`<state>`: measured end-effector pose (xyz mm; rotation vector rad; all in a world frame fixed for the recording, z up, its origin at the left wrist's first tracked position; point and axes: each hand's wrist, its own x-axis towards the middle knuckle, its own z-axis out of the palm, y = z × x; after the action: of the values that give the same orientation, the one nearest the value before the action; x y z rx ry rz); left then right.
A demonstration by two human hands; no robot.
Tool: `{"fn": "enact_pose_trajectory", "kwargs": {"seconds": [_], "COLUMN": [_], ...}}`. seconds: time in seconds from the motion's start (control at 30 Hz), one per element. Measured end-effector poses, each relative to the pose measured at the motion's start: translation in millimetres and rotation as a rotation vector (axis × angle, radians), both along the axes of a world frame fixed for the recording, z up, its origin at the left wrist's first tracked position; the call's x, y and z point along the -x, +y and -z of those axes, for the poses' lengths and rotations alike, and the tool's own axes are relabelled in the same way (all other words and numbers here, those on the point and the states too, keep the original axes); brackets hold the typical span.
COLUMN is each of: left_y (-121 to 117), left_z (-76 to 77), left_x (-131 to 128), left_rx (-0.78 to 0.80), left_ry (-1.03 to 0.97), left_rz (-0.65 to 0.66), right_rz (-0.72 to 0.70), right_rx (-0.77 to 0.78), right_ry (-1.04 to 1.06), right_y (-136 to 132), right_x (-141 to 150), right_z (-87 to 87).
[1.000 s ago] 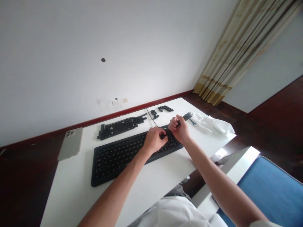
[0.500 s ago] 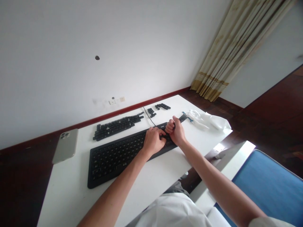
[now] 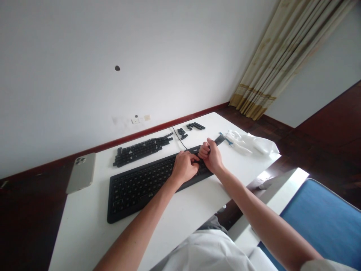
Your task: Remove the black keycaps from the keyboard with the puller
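A black keyboard [image 3: 138, 186] lies across the white table, its left and middle part showing bare key sockets without caps. My left hand [image 3: 184, 165] rests on the keyboard right of its middle, thumb and forefinger bent and apart, the other fingers mostly hidden. Close beside it, my right hand [image 3: 211, 155] is closed in a fist above the keyboard's right part, thumb on top. What the fist holds is hidden. Behind the keyboard lie a large block of loose black keycaps [image 3: 141, 150] and smaller groups of keycaps [image 3: 196, 125].
A phone [image 3: 81, 173] lies face down at the table's left edge. Just beyond my right hand is a dark strip-like object [image 3: 220, 139], next to a crumpled white plastic bag [image 3: 254, 143]. The keyboard cable [image 3: 179, 138] runs backward. A blue chair seat [image 3: 321, 218] stands at right.
The whole view has shifted slightly, so things appear a little further right. Both hands keep nearly the same place and pose on the keyboard.
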<state>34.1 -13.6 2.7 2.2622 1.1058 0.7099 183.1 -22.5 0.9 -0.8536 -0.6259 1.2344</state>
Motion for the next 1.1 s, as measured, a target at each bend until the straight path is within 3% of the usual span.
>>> {"fn": "enact_pose_trajectory", "kwargs": {"seconds": [0.37, 0.63, 0.97, 1.1], "left_y": [1.8, -5.4, -8.1, -9.2], "left_z": [4.0, 4.1, 7.2, 5.8], "left_x": [-0.2, -2.7, -13.6, -15.6], "left_rx": [-0.057, -0.073, -0.010, -0.009], "left_ry": [0.001, 0.071, 0.010, 0.037], "left_rz": [-0.016, -0.029, -0.152, -0.160], "right_rz": [-0.002, 0.046, 0.087, 0.144], "right_rx": [-0.002, -0.105, -0.206, -0.313], "right_ry": [-0.139, -0.326, -0.231, -0.360], "right_y": [-4.4, -13.9, -13.7, -17.4], "right_x": [6.6, 9.8, 9.7, 8.2], "right_z": [4.1, 12.3, 14.3, 18.4]}}
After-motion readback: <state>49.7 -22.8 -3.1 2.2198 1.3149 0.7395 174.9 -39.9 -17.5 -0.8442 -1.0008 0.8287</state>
